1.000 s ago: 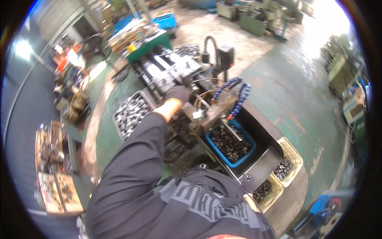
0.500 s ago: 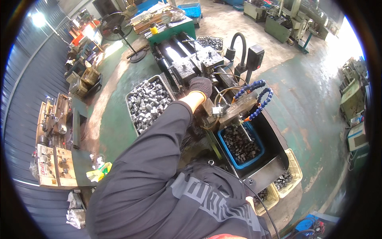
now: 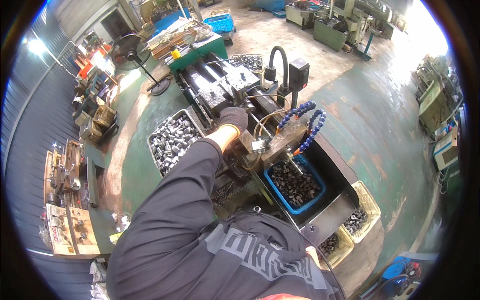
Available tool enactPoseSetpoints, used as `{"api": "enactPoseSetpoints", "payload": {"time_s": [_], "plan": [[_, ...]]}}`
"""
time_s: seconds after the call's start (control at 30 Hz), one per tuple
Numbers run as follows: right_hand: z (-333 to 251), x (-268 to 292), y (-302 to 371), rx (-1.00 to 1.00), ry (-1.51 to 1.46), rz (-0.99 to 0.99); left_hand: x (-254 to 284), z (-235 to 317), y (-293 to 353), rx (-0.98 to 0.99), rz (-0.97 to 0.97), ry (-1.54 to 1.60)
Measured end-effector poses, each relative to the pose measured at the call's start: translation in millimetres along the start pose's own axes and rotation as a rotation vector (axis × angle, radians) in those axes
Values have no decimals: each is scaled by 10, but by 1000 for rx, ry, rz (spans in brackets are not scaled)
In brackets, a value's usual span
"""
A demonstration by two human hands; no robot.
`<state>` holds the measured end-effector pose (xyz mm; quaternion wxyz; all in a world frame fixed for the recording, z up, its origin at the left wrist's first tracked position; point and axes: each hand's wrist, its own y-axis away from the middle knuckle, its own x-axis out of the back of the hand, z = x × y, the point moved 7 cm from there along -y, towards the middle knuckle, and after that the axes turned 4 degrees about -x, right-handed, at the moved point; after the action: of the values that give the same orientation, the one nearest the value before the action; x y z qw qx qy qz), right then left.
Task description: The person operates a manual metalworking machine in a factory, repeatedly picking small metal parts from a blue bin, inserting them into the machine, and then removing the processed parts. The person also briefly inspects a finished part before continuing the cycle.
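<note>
Dark knit gloves cover both hands. The left hand (image 3: 233, 119) is at the near edge of one steel carriage block (image 3: 213, 98) on the machine bed (image 3: 200, 75); its fingers are hidden, so I cannot tell whether it grips anything. The right hand (image 3: 311, 232), partly hidden, is by the near edge of the black metal tray (image 3: 327, 215); its grip cannot be told either.

Two blue segmented hoses (image 3: 316, 131) arch above the tray. One blue crate (image 3: 278, 192) inside it holds dark metal pieces, too many to count. Four paler crates also hold metal parts: one (image 3: 154, 159) beside the bed's left edge, one (image 3: 260, 71) beyond its far side, and two cream baskets (image 3: 371, 220) by the tray's outer end. One pedestal fan (image 3: 131, 52) stands off the bed's far left corner.

Large grey block lettering crosses the black jacket (image 3: 165, 215); small red characters mark a beige panel (image 3: 59, 230) at far left.
</note>
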<state>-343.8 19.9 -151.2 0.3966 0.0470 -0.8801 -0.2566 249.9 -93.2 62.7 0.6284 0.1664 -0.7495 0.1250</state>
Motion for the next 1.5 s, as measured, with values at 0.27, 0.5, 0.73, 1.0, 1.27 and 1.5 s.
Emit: {"api": "enactPoseSetpoints", "payload": {"time_s": [0.27,0.5,0.73,1.0,1.27,1.5], "plan": [[-101,99,104,-82,-41,45,120,20,109,-31,-16,-45],[95,4,-35,-56,23,60,90,-4,99,29,-23,26],[292,-127,-140,-125,-56,54,37,45,48,-84,-60,-109],[-79,120,135,-189,-83,26,-243,-137,-191,-164,-37,-126],[-238,463,289,-167,-94,-43,-351,-299,-168,-225,-16,-41],[-351,724,630,-164,-97,41,-386,-297,-358,-378,153,260]]}}
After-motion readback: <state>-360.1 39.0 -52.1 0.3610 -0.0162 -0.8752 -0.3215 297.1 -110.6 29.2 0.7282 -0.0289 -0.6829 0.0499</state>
